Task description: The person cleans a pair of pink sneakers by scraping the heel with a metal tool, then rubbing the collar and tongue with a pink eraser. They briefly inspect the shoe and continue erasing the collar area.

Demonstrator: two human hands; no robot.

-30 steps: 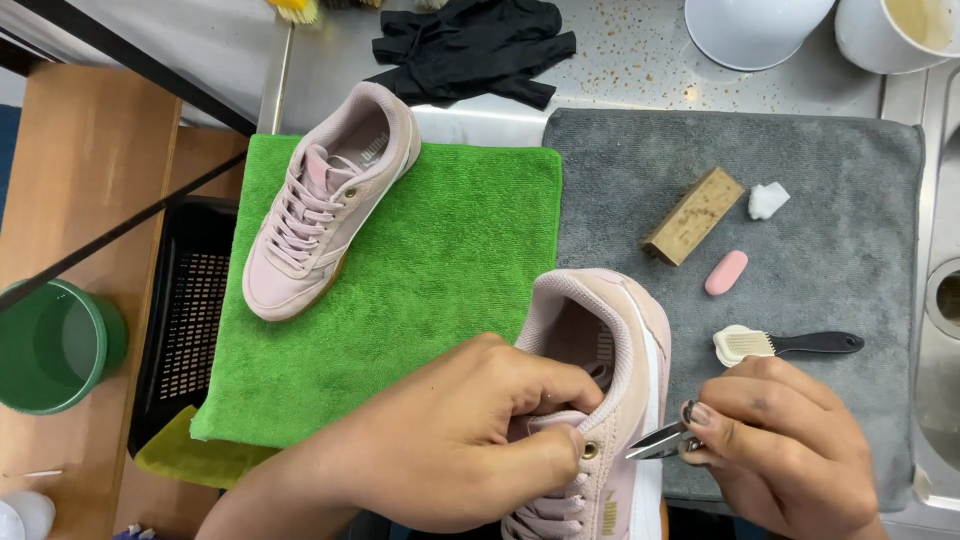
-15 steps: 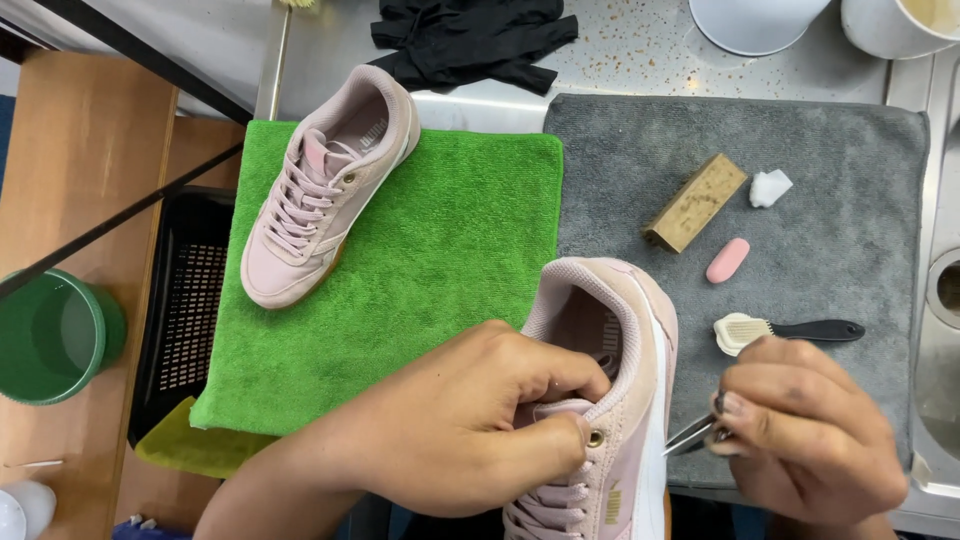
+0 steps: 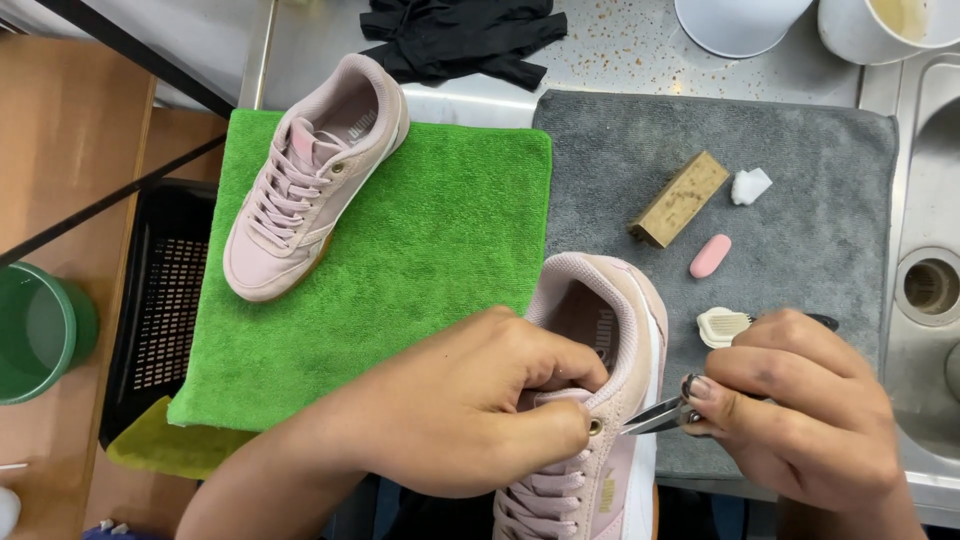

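Note:
My left hand (image 3: pixel 470 410) grips the laced top of a pale pink sneaker (image 3: pixel 610 350) at the near edge, fingers pinching the laces by a brass eyelet. My right hand (image 3: pixel 810 410) holds metal tweezers (image 3: pixel 655 417), their tips pointing left at that eyelet. A second pink sneaker (image 3: pixel 310 175) lies upright on a green towel (image 3: pixel 440 230), toe toward me.
A grey towel (image 3: pixel 800 180) carries a tan block (image 3: pixel 680 198), a pink eraser (image 3: pixel 710 256), a white scrap (image 3: pixel 750 186) and a small brush (image 3: pixel 722 325). Black gloves (image 3: pixel 460 35) lie at the back, white bowls (image 3: pixel 740 20) beside them. A sink (image 3: pixel 930 290) is right; a green bucket (image 3: pixel 40 330) and black crate (image 3: pixel 160 300) left.
The view has shifted slightly down and left. My right hand has brought the tweezers' tips closer to the eyelet; my left hand keeps its grip on the laces.

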